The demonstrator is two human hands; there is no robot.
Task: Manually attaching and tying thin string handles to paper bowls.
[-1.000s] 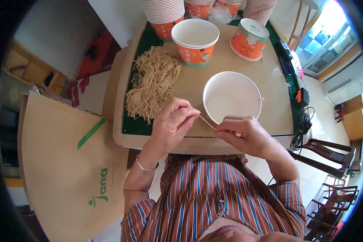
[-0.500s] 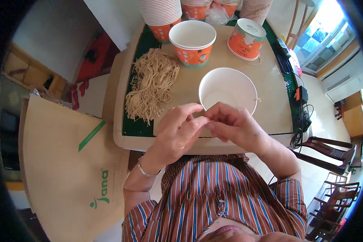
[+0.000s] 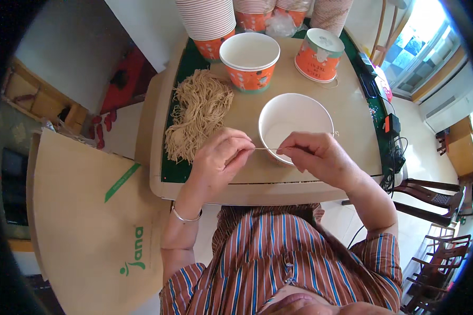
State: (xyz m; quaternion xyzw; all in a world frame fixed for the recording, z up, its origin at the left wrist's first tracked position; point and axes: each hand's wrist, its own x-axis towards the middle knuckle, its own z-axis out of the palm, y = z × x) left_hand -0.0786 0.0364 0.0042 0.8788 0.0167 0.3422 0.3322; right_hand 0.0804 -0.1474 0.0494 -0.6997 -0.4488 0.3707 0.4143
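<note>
A short length of beige string (image 3: 266, 149) is stretched between my two hands, over the near rim of a white paper bucket (image 3: 294, 113). My left hand (image 3: 223, 157) pinches one end between thumb and fingertips. The other end is pinched by my right hand (image 3: 316, 156), just above the bucket's near side. That bucket stands upright, its white inside showing, with a bit of string at its right rim. Left of it lies a loose bundle of beige strings (image 3: 199, 113). Whether the stretched string passes through the bucket's wall is hidden.
Behind stand orange nested buckets (image 3: 250, 76), an upside-down orange bucket (image 3: 319, 58) and a tall bucket stack (image 3: 207, 21). A clear plastic bag (image 3: 281, 24) lies at the back. Cables (image 3: 396, 152) run along the table's right edge. A large cardboard box (image 3: 89, 210) stands at the left.
My hands have drawn apart, the left one moving leftward, and the string now shows taut between them. The view has shifted slightly.
</note>
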